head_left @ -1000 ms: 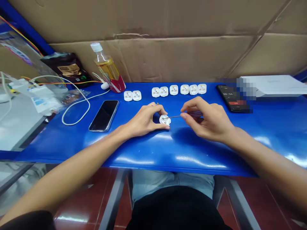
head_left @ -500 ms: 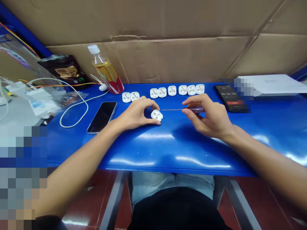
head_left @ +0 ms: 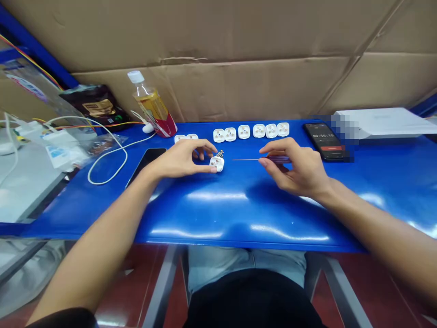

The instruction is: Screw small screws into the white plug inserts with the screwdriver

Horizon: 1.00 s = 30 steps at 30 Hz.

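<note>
My left hand (head_left: 182,158) pinches a small white plug piece (head_left: 217,163) against the blue table (head_left: 239,205), thumb and fingers closed round it. A tiny pile of screws (head_left: 220,154) lies just behind that piece. My right hand (head_left: 295,168) grips a thin screwdriver (head_left: 259,159) with a dark handle, its shaft pointing left and its tip a short way off the plug piece. A row of several more white plug pieces (head_left: 251,131) lies along the back of the table, with two others (head_left: 186,137) partly hidden by my left hand.
A black phone (head_left: 145,160) lies left of my left hand, partly under my forearm. A second phone (head_left: 324,139) showing a timer sits at right, beside a white box (head_left: 382,121). A drink bottle (head_left: 153,107), a white cable (head_left: 109,155) and cardboard sheets (head_left: 239,59) fill the back.
My left hand slid the plug piece left and back, away from the screwdriver tip. The right hand drew the screwdriver off the piece and holds it level.
</note>
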### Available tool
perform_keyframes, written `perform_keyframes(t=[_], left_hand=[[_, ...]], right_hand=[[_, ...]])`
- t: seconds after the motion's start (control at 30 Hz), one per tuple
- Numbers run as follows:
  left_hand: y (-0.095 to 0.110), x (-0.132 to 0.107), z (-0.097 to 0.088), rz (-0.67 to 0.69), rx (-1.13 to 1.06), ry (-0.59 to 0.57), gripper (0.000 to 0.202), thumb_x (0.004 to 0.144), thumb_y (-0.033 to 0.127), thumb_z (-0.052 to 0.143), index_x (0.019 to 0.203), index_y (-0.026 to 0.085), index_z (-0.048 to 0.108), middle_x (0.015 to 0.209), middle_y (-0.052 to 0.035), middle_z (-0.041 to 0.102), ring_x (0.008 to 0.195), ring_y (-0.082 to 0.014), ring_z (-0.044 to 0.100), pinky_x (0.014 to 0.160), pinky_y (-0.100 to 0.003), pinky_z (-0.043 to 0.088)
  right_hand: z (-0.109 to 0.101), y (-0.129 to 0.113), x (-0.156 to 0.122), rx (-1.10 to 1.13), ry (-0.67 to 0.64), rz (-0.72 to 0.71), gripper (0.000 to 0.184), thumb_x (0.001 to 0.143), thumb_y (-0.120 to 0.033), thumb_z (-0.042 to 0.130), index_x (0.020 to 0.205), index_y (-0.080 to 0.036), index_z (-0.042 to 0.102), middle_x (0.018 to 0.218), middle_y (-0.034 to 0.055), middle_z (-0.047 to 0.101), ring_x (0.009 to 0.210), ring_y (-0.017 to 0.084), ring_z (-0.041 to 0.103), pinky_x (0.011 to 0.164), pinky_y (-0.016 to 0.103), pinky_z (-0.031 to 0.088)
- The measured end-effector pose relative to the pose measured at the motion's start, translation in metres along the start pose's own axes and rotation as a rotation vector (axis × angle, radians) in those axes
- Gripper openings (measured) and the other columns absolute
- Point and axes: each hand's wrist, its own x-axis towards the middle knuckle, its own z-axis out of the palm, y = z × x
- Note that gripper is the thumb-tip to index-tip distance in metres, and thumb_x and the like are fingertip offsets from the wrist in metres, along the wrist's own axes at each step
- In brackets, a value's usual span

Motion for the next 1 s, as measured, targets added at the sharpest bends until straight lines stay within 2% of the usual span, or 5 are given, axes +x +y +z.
perform_keyframes(t=[0.13, 0.37, 0.53, 0.77, 1.0], left_hand=[[-0.006, 0.0, -0.001, -0.001, -0.057, -0.075, 0.061, 0.073, 0.058, 0.09, 0.121, 0.023, 0.077, 0.107, -0.0068, 0.077, 0.091, -0.0219, 0.07, 0.078, -0.034, 0.057], [-0.004, 0.001, -0.001, 0.048, -0.074, -0.059, 0.044, 0.083, 0.054, 0.084, 0.113, 0.023, 0.081, 0.097, -0.0051, 0.079, 0.084, -0.0191, 0.07, 0.076, -0.031, 0.055], [-0.001, 0.001, 0.0, 0.033, -0.185, -0.063, 0.043, 0.087, 0.052, 0.081, 0.115, 0.019, 0.08, 0.092, -0.0055, 0.078, 0.081, -0.018, 0.069, 0.076, -0.03, 0.055], [0.005, -0.001, -0.001, -0.01, -0.238, -0.072, 0.032, 0.091, 0.044, 0.077, 0.112, 0.02, 0.081, 0.107, -0.0089, 0.081, 0.09, -0.0211, 0.073, 0.076, -0.031, 0.057], [0.007, -0.001, 0.005, -0.034, -0.167, -0.067, 0.028, 0.091, 0.043, 0.073, 0.107, 0.021, 0.082, 0.1, -0.0066, 0.081, 0.083, -0.0199, 0.07, 0.071, -0.03, 0.054]], right_hand=[[0.0, 0.001, 0.0, 0.015, 0.009, -0.029, 0.019, 0.097, -0.027, 0.07, 0.115, -0.026, 0.063, 0.092, 0.0012, 0.082, 0.07, 0.019, 0.08, 0.056, 0.026, 0.06], [0.0, 0.003, -0.003, 0.001, -0.018, -0.01, 0.018, 0.098, -0.03, 0.068, 0.116, -0.027, 0.064, 0.093, 0.0018, 0.082, 0.072, 0.02, 0.081, 0.058, 0.027, 0.062], [0.0, 0.002, -0.002, 0.006, -0.015, -0.02, 0.018, 0.098, -0.03, 0.069, 0.115, -0.026, 0.064, 0.091, 0.0014, 0.082, 0.07, 0.02, 0.08, 0.057, 0.026, 0.06], [0.001, 0.001, -0.001, -0.012, -0.017, -0.029, 0.016, 0.098, -0.03, 0.067, 0.113, -0.026, 0.064, 0.087, 0.001, 0.081, 0.068, 0.02, 0.079, 0.054, 0.027, 0.058], [0.001, 0.002, -0.002, -0.037, -0.027, -0.029, 0.014, 0.098, -0.031, 0.066, 0.112, -0.027, 0.065, 0.085, 0.0007, 0.082, 0.067, 0.02, 0.079, 0.054, 0.028, 0.058]])
